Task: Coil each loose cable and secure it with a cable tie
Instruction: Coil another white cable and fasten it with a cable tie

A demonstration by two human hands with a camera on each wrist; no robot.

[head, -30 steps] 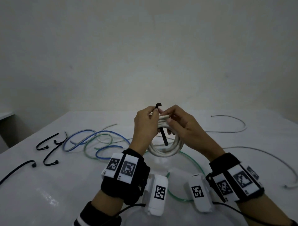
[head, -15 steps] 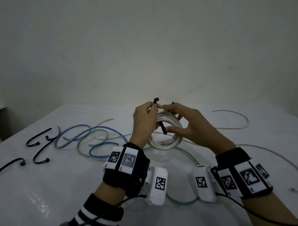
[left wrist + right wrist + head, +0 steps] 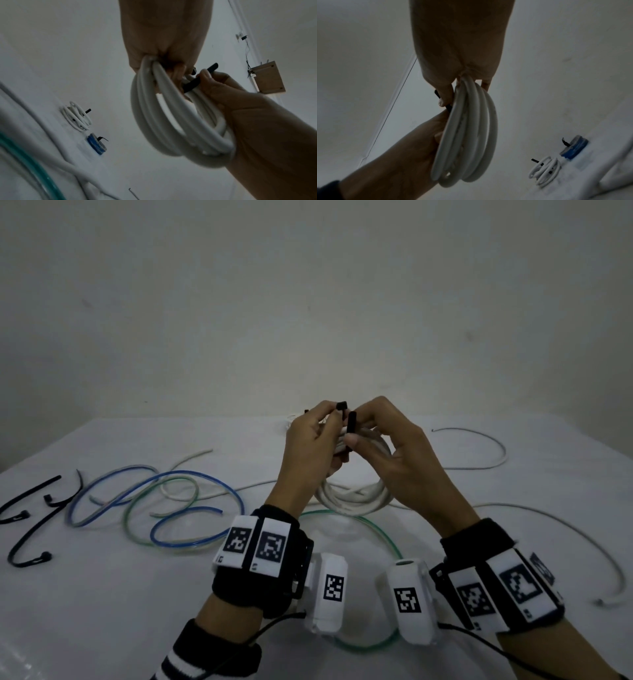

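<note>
A white cable coil [image 3: 356, 498] hangs above the table between both hands. My left hand [image 3: 308, 446] grips the coil's top, with the head of a black cable tie [image 3: 351, 422] sticking up at its fingertips. My right hand [image 3: 394, 446] pinches the tie's tail upright beside that head, and its other fingers curl round the coil. In the left wrist view the tie [image 3: 192, 83] passes under the coil [image 3: 164, 132] strands. In the right wrist view the coil [image 3: 471, 135] hides most of the tie [image 3: 448, 106].
Loose blue cable [image 3: 191, 474] and green cable [image 3: 137, 529] lie on the white table at left, with spare black ties [image 3: 30, 529] beyond them. Loose white cables [image 3: 565, 529] curve at right. A tied white coil [image 3: 77, 116] and a tied blue coil [image 3: 96, 144] sit at the back.
The tie's tail hung down across the coil before; my right hand has brought it up beside the head. Both hands and the coil have risen slightly.
</note>
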